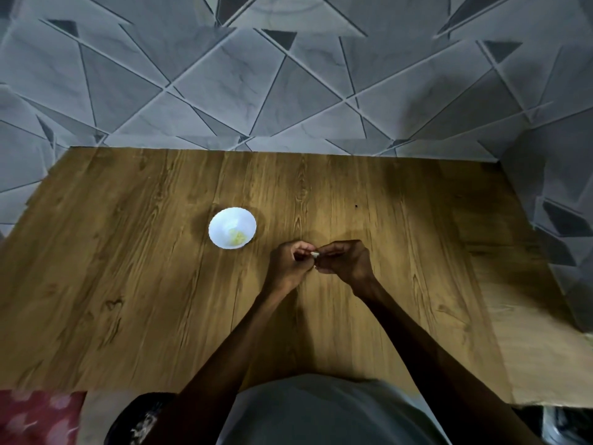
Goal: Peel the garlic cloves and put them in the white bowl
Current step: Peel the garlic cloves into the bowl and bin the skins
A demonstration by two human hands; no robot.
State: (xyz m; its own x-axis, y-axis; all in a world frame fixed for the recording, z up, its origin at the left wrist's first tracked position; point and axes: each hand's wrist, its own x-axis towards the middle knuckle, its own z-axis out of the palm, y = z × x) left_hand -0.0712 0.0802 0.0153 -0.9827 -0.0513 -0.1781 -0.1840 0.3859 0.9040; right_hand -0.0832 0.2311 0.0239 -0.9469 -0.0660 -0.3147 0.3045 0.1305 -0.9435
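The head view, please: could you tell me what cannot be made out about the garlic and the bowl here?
Garlic clove: head view, mostly covered by the fingertips of the left hand and right hand; how much skin remains is unclear.
White bowl: head view, its pale yellow heap is too small and blurred to count.
Red patterned cloth: head view, cut off by the bottom-left corner.

The worktop (128,284) at mid-frame looks like matt, grained wood. The white bowl (221,224) left of centre looks smooth and faintly glossy. The wall (224,85) above shows smooth marble-look panels.
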